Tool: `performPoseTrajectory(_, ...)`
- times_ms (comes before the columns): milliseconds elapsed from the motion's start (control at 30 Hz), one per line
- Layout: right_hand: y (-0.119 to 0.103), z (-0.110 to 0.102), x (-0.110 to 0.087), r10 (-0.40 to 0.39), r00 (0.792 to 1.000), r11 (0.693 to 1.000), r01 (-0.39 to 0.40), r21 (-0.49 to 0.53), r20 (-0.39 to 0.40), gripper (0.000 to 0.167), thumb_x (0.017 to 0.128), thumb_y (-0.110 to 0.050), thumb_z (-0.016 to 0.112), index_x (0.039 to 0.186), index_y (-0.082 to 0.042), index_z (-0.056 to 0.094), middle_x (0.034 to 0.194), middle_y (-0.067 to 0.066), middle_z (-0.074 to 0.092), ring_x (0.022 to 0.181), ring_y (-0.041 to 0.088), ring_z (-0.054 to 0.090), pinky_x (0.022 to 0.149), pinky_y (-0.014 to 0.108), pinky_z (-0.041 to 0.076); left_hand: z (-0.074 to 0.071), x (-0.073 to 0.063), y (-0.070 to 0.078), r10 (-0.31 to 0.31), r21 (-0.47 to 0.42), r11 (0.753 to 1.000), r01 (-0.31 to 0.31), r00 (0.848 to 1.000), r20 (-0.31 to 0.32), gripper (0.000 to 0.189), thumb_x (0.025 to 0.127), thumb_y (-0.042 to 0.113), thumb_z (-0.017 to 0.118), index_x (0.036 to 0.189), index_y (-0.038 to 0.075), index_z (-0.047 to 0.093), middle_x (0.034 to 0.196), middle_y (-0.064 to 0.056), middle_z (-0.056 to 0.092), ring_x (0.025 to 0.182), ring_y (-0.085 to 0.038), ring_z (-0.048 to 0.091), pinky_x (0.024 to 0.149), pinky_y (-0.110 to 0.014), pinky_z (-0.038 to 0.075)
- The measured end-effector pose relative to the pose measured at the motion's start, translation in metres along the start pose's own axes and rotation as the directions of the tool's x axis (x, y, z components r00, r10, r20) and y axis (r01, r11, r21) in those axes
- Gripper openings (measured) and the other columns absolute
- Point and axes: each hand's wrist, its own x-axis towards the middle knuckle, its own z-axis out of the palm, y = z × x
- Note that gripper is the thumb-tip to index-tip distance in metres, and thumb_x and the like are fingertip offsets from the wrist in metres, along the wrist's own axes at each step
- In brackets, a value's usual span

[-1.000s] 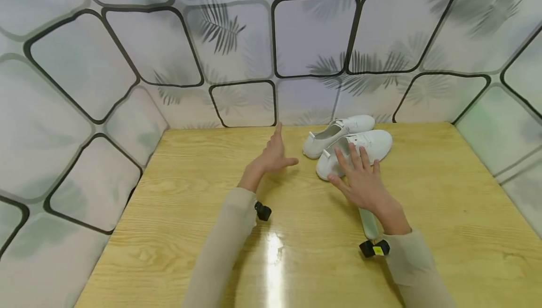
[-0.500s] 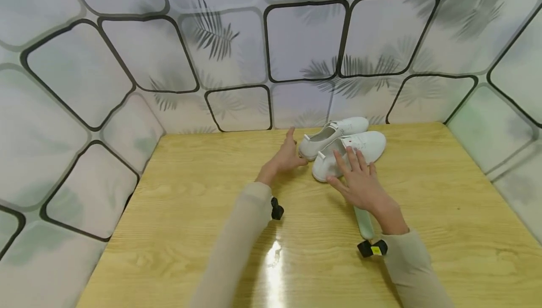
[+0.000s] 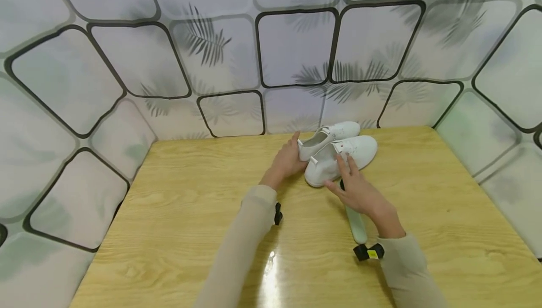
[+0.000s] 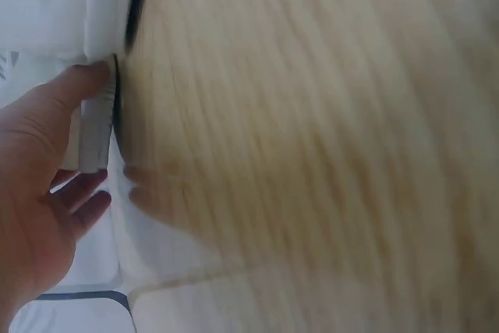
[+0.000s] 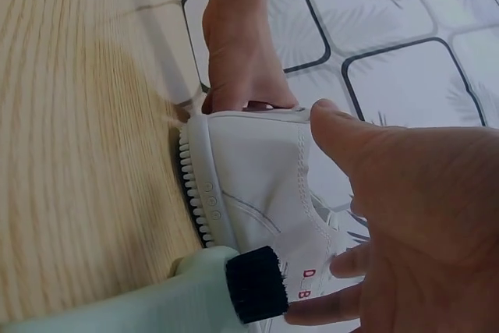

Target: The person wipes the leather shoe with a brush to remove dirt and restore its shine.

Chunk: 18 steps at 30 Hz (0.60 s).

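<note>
Two white lace-up shoes stand side by side on the wooden table, toes pointing right and away. My left hand (image 3: 288, 158) grips the heel of the far shoe (image 3: 345, 130); in the left wrist view the thumb lies on one side of that heel (image 4: 95, 134) and the fingers on the other. My right hand (image 3: 363, 195) is spread beside the near shoe (image 3: 362, 152), fingers extended over its side. Whether they touch it is unclear. Below that hand lies a brush (image 3: 356, 225) with a pale green handle; its black bristles (image 5: 257, 285) show in the right wrist view.
The wooden table (image 3: 182, 214) runs back to a wall (image 3: 228, 59) patterned with rounded outlines and leaves. Both shoes stand near the table's back edge. A small black camera (image 3: 369, 252) is worn on the right wrist.
My left hand has moved right to the far shoe's heel and taken hold of it. The right hand has shifted slightly back from the near shoe, showing more of the brush.
</note>
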Motion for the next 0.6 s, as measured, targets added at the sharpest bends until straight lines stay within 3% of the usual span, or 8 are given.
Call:
performPoseTrajectory(67,0.002,0.000,0.000,-0.004,1.000,1.000,0.004,0.020,0.006,0.085,0.104,-0.048,0.042,0.157,0.001,-0.003,0.157,0.038,-0.004,0.136,0.063,0.021,0.106,0.068,0.029,0.001,0.001,-0.001,0.000,0.036,0.999,0.000,1.000,-0.015,0.105,0.084,0.034,0.079,0.157,0.005,0.009,0.133,-0.023,0.056,0.118,-0.035,0.058,0.096,-0.044,0.049)
performPoseTrajectory(233,0.003,0.001,-0.001,-0.005,1.000,0.999,0.005,0.036,0.019,0.086,0.104,-0.050,0.040,0.157,-0.001,-0.006,0.156,0.039,-0.004,0.133,0.064,0.026,0.106,0.067,0.030,-0.002,-0.004,-0.008,0.012,-0.002,1.000,-0.012,0.999,-0.031,0.108,0.082,0.033,0.080,0.157,0.003,0.008,0.131,-0.023,0.058,0.115,-0.034,0.061,0.094,-0.043,0.050)
performPoseTrajectory(500,0.004,0.000,-0.003,0.021,0.998,0.997,-0.026,0.069,0.061,0.089,0.104,-0.053,0.039,0.156,-0.004,-0.013,0.154,0.042,-0.009,0.127,0.063,0.037,0.104,0.065,0.034,-0.016,-0.013,-0.020,0.013,-0.020,1.000,-0.013,1.000,-0.007,0.111,0.079,0.028,0.083,0.157,0.003,0.008,0.131,-0.022,0.057,0.114,-0.031,0.060,0.096,-0.042,0.049)
performPoseTrajectory(600,0.003,-0.001,-0.005,0.029,0.996,0.995,-0.037,0.093,0.088,0.089,0.104,-0.053,0.039,0.156,-0.004,-0.013,0.155,0.040,-0.011,0.131,0.062,0.032,0.106,0.065,0.032,-0.021,-0.017,-0.023,0.018,-0.043,0.999,-0.017,1.000,0.015,0.115,0.077,0.029,0.084,0.158,0.005,0.006,0.133,-0.022,0.057,0.114,-0.030,0.060,0.097,-0.041,0.048)
